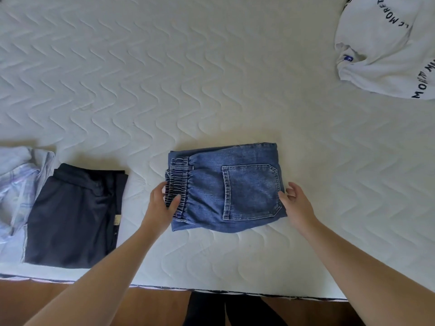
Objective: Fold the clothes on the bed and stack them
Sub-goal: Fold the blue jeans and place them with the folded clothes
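A: Far left on the bed, a pale garment lies rumpled at the frame edge, and a dark garment sits folded flat, overlapping its right side.

B: And the hands?

A: Left hand is at the jeans, thumb curled over the elastic waistband, fingers tucked under the left edge, so it's pinching that end. I can't tell how the hidden fingers lie.

B: Where are the jeans?

A: Folded into a compact rectangle near the front edge of the bed, back pocket facing up, well apart from the dark garment.

B: Right side?

A: Right hand is up against the right edge of the jeans, fingers loosely spread and slightly bent, fingertips touching the denim beside the pocket. Not clamped on anything I can see.

B: Anything further over?

A: A white shirt with dark lettering, bunched up at the far right corner, well away from the rest
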{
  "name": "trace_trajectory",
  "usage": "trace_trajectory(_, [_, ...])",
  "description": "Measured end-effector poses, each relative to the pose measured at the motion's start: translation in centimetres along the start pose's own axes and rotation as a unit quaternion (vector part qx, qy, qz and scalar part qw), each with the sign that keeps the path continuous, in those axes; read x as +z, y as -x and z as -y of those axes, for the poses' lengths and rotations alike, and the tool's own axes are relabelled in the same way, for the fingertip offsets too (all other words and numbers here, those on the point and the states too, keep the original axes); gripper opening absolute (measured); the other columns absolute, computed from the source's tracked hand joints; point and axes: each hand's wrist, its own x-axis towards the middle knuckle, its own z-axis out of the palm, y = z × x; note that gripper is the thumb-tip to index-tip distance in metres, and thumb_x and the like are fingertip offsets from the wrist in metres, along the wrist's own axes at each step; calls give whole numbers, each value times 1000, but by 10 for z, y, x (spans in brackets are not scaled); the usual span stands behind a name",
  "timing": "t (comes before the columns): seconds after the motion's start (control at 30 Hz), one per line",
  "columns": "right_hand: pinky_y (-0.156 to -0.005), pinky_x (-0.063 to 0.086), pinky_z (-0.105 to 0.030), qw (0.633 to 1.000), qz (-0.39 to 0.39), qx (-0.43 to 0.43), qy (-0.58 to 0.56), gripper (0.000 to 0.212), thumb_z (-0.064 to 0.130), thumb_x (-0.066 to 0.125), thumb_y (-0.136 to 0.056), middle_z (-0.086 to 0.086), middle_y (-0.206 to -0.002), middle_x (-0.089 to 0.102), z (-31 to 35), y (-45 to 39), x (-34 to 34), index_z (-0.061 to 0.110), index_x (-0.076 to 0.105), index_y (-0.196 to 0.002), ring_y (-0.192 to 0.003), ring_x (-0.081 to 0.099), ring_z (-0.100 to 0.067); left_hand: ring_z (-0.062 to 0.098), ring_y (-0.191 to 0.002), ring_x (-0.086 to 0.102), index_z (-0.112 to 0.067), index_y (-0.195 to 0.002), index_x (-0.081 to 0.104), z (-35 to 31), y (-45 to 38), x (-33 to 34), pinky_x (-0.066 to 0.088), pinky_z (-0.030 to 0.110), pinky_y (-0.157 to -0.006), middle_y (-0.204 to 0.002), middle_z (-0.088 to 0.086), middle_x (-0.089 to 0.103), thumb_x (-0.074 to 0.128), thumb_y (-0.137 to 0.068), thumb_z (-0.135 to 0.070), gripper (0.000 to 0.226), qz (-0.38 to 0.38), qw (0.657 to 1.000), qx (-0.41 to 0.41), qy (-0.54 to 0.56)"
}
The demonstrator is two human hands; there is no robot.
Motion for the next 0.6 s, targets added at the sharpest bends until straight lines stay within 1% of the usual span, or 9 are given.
trace_trajectory(0.03, [-103,45,-42,1000,9,0,8,64,37,60,-94,-3,-142,50,5,-6,1,20,32,-149,-123,55,-23,22,-116,54,-17,-148,25,-9,-9,0,48,41,-96,-138,8,46,60,-94,-39,68,3,996,-64,57])
trace_trajectory(0.1, [-102,45,-42,999,23,7,21,71,44,60,-93,-3,-143,50,14,-16,4,20,28,-151,-125,54,-25,25,-104,62,-19,-149,21,-22,-26,-2,54,44,-87,-129,11,55,66,-89,-45,79,6,964,-185,188])
trace_trajectory(0.13, [-95,48,-38,999,29,12,20,72,46,60,-92,-2,-141,51,18,-20,6,20,29,-151,-121,56,-25,28,-101,64,-16,-147,24,-25,-34,-4,55,47,-87,-124,12,58,70,-86,-46,82,8,949,-224,222])
trace_trajectory(0.2, [-78,48,-29,999,39,16,22,64,49,61,-91,-1,-133,56,23,-28,10,20,39,-144,-103,59,-22,34,-97,68,-5,-134,41,-27,-46,-6,56,52,-87,-114,13,65,79,-78,-44,78,44,938,-262,223])
trace_trajectory(0.23, [-75,48,-30,999,41,15,29,59,49,62,-90,-2,-130,60,24,-31,12,19,45,-138,-97,60,-21,35,-94,70,-2,-124,51,-28,-49,-7,56,53,-87,-109,14,70,82,-73,-44,73,73,934,-273,218])
trace_trajectory(0.33, [-89,53,-41,999,40,22,29,57,45,69,-86,-4,-120,63,23,-39,15,16,51,-131,-99,63,-25,34,-92,71,-2,-108,63,-28,-53,-9,55,49,-91,-99,14,75,85,-58,-45,69,136,923,-293,207])
trace_trajectory(0.43, [-92,53,-46,997,60,53,18,60,45,76,-81,-3,-112,65,20,-43,12,14,52,-127,-98,65,-27,27,-92,72,-7,-109,65,-23,-52,-9,53,44,-92,-97,8,76,85,-58,-45,66,167,924,-277,205])
trace_trajectory(0.53, [-92,54,-48,993,99,67,8,54,44,77,-79,-5,-110,69,20,-46,10,16,58,-121,-98,68,-30,26,-98,70,-17,-116,63,-15,-47,-6,49,50,-99,-103,3,75,84,-67,-43,60,170,935,-233,208])
trace_trajectory(0.6, [-88,55,-44,995,87,44,18,45,41,76,-81,-1,-107,70,20,-45,11,20,59,-117,-94,68,-25,26,-101,69,-21,-120,61,-13,-44,-5,49,51,-99,-106,2,75,84,-71,-39,56,167,938,-213,218])
